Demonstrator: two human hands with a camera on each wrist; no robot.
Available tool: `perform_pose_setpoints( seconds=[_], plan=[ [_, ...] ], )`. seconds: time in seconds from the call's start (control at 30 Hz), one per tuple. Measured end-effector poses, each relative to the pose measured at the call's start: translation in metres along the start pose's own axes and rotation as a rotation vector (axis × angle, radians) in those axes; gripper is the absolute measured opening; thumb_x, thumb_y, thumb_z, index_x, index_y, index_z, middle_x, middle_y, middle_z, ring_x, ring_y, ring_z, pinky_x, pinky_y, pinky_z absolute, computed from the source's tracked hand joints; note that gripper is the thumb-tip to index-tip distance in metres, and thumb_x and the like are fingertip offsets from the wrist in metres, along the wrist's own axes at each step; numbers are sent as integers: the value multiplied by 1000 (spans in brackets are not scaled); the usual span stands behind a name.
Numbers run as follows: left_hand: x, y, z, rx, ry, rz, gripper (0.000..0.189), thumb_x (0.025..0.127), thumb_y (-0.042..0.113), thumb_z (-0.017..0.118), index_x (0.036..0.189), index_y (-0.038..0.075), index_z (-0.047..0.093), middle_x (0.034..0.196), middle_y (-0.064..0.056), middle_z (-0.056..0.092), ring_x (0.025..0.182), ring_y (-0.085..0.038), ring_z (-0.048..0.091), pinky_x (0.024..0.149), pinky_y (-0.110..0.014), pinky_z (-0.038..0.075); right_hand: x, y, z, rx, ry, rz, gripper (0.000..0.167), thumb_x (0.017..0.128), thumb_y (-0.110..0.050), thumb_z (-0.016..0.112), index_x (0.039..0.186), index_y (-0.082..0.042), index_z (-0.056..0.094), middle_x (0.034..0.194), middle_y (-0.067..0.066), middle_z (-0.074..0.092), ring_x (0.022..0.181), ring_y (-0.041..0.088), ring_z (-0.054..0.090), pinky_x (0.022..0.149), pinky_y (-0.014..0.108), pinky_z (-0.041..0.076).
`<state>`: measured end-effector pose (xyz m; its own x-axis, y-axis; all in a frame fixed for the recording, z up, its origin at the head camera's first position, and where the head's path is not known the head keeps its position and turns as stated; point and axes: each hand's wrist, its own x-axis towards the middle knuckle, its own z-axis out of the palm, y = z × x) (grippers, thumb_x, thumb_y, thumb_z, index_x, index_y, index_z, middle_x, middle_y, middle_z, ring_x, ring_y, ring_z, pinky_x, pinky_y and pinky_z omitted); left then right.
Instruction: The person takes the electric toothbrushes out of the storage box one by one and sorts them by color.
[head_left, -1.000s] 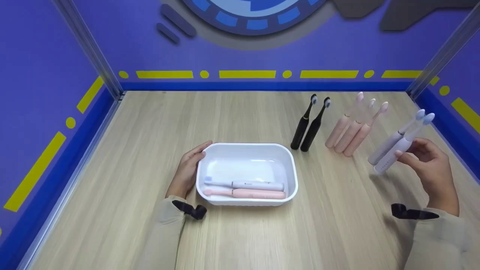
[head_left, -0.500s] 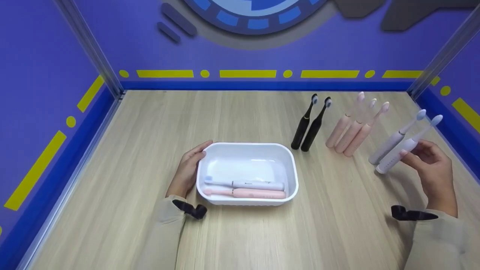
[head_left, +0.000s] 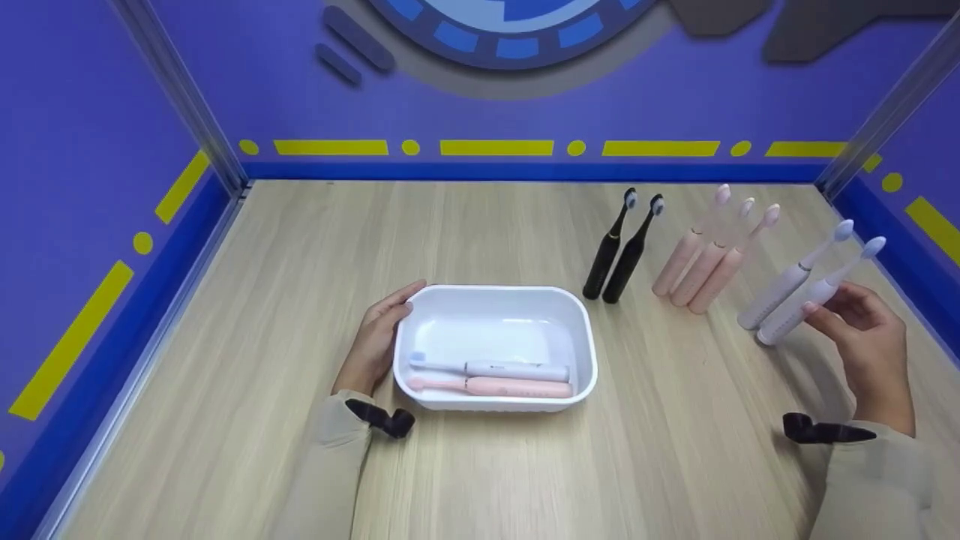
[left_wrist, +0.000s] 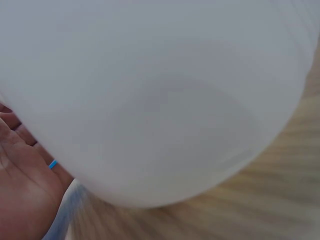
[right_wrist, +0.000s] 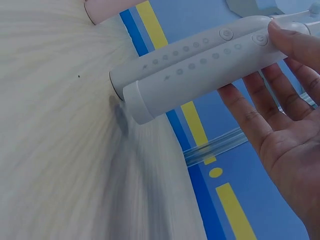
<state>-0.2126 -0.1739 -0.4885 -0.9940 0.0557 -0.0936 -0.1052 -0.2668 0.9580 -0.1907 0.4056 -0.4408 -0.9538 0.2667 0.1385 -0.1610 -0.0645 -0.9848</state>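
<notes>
My right hand (head_left: 874, 341) pinches a white electric toothbrush (head_left: 796, 311) by its handle, thumb on one side and fingers on the other. A second white electric toothbrush (head_left: 772, 296) stands upright close beside it. In the right wrist view the base of the held toothbrush (right_wrist: 192, 75) sits close over the tabletop. At the left end of a white plastic tub (head_left: 495, 330), my left hand (head_left: 371, 341) grips the rim, thumb on top. Inside the tub lie a white electric toothbrush (head_left: 517, 370) and a pink one (head_left: 517, 387), side by side. Tub wall (left_wrist: 165, 110) fills the left wrist view.
Several pink electric toothbrushes (head_left: 705, 277) stand upright in a row left of the white pair. Two black ones (head_left: 622, 259) stand farther left, behind the tub's right corner. Blue-purple panels (head_left: 510, 112) wall the wooden table (head_left: 465, 472) at the back and sides.
My right hand has shifted the held toothbrush slightly to the right, opening a small gap from the white one beside it. The left hand and tub have stayed put.
</notes>
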Motion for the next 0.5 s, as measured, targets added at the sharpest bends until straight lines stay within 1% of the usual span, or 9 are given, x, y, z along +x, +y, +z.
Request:
perform_pose_setpoints(
  seconds=[0.1, 0.3, 0.5],
  plan=[
    [0, 0, 0, -6, 3, 1, 43, 97, 4, 39, 139, -3, 46, 149, -14, 42, 140, -24, 38, 117, -34, 31, 1, 0, -1, -20, 13, 12, 40, 82, 6, 69, 118, -10, 61, 102, -6, 66, 95, 3, 61, 74, 9, 53],
    [1, -2, 0, -21, -1, 5, 43, 97, 2, 39, 139, -5, 45, 149, -16, 41, 140, -26, 38, 116, -35, 32, 1, 2, -2, -10, 14, 30, 40, 81, 7, 69, 116, -11, 61, 101, -7, 66, 93, 3, 61, 74, 9, 53],
    [1, -2, 0, -6, 4, 0, 43, 97, 4, 40, 139, -1, 47, 149, -13, 43, 139, -23, 39, 116, -34, 32, 2, 4, -3, -24, 3, 39, 39, 83, 5, 68, 117, -11, 61, 101, -7, 65, 94, 2, 61, 74, 8, 53]
  ],
)
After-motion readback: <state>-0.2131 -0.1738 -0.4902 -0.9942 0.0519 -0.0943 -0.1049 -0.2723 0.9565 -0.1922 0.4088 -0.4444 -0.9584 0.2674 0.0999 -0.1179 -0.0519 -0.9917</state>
